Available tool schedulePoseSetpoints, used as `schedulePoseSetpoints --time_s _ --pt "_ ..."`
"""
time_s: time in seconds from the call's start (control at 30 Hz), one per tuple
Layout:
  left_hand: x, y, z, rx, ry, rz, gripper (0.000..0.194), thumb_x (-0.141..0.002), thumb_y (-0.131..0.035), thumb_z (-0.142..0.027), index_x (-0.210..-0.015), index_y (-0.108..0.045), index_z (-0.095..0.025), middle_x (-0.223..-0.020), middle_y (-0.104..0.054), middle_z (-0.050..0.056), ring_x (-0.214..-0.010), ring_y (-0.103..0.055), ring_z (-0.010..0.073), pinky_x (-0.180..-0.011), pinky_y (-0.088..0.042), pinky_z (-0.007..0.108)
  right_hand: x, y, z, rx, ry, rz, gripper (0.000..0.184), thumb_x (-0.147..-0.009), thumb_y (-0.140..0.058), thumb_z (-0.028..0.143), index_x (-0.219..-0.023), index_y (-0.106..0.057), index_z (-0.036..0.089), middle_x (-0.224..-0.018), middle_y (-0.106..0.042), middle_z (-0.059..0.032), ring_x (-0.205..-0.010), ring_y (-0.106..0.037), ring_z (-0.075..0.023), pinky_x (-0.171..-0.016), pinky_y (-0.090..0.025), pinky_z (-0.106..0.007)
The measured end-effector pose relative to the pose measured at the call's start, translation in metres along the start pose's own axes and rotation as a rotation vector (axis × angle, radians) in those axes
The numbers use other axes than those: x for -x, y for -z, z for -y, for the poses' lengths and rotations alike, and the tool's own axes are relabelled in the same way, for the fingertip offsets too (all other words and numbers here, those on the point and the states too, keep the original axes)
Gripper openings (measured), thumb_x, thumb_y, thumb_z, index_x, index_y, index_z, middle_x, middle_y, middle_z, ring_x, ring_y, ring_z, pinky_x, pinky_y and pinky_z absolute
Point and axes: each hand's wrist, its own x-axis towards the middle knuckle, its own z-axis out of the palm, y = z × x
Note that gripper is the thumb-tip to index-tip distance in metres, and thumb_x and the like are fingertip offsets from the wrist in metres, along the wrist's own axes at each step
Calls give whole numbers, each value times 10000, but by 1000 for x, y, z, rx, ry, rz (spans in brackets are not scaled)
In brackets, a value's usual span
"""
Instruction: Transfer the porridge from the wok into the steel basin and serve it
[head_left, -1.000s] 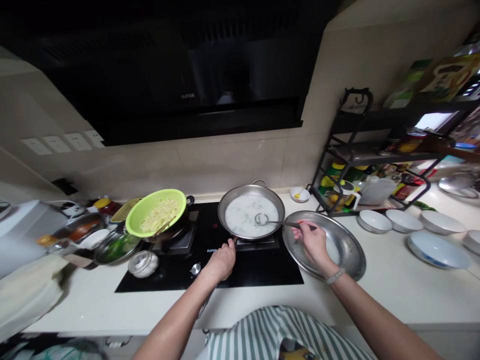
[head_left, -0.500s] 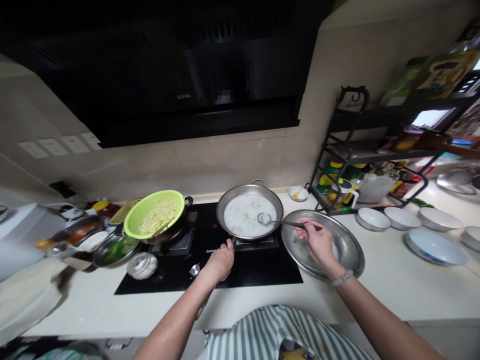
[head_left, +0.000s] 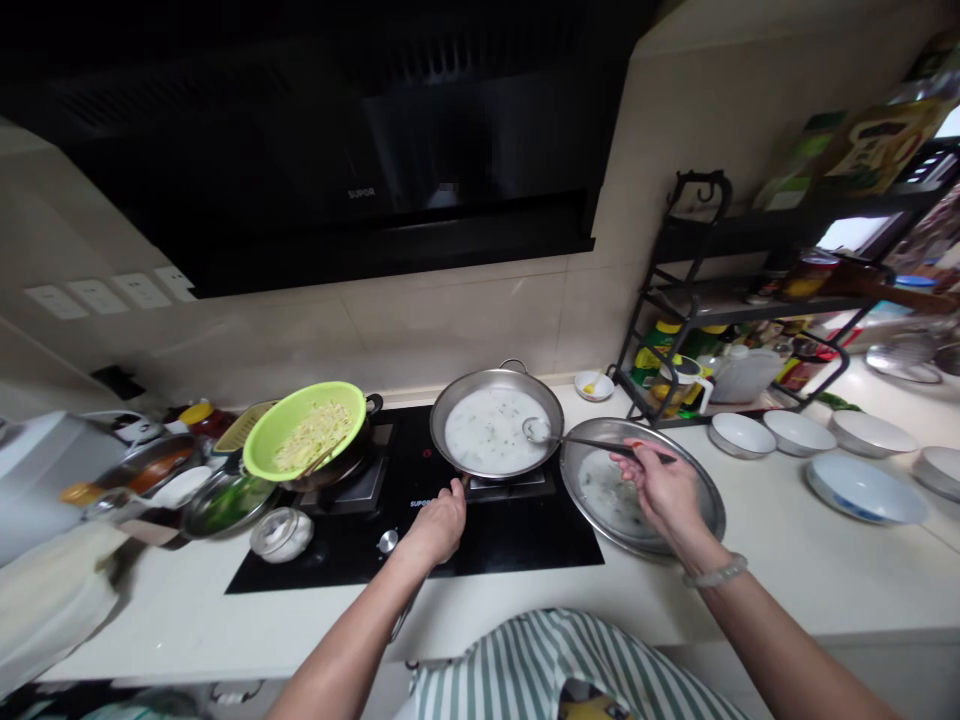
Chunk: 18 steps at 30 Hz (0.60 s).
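Note:
A steel frying pan (head_left: 444,418) with a white, speckled liquid batter (head_left: 491,430) spread over its base stands on the right burner. Closed around the pan's handle, near the rim, is my left hand (head_left: 439,522). My right hand (head_left: 664,490) grips the dark handle of a ladle (head_left: 537,430), whose bowl is over the right side of the pan. Beneath the ladle's handle, a wide steel basin (head_left: 709,510) holds more of the whitish batter and stands close to the pan's right side.
A green colander (head_left: 262,440) of chopped food with chopsticks rests on a pot at left. A glass jar (head_left: 282,534) sits on the hob's left edge. Several bowls (head_left: 742,436) line the right counter below a black rack (head_left: 694,315). The range hood (head_left: 360,240) hangs above.
My right hand has moved right and slightly down, shifting the ladle's bowl toward the pan's right rim. My left hand stays on the pan handle.

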Motion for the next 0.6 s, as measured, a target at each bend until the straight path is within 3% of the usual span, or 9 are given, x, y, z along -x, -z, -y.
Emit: schedulePoseSetpoints --time_s 0.23,0.37,0.47,0.6 --pt "-2 -5 2 -1 -7 -12 780 -729 -488 38 -1464 -229 56 -1198 -549 338 -1046 -653 334 -860 -510 384 -3 49 15 -83 53 -200 197 -569 -730 253 -724 -651 159 -572 -667 -49 -472 -602 -153 -380 -447 -222" --pt "-2 -4 2 -14 -20 -11 764 -740 -482 29 -1461 -231 64 -1190 -557 335 -1037 -656 330 -864 -509 381 -1 82 3 110 103 -270 209 -612 -709 311 -767 -670 176 -534 -658 -33 -453 -592 -164 -410 -484 -257" --pt "-1 -3 2 -18 -11 4 770 -737 -481 26 -1464 -228 51 -1189 -565 320 -1029 -661 322 -859 -509 373 5 104 -13 374 213 -222 270 -678 -679 407 -840 -684 192 -563 -671 -34 -440 -597 -189 -453 -522 -317" --pt "-3 -5 2 -25 -6 -10 756 -737 -446 40 -1460 -229 55 -1175 -570 320 -1016 -667 314 -843 -510 367 18 123 -27 627 488 -18 275 -747 -622 434 -885 -704 211 -664 -695 -64 -493 -629 -201 -519 -547 -346"
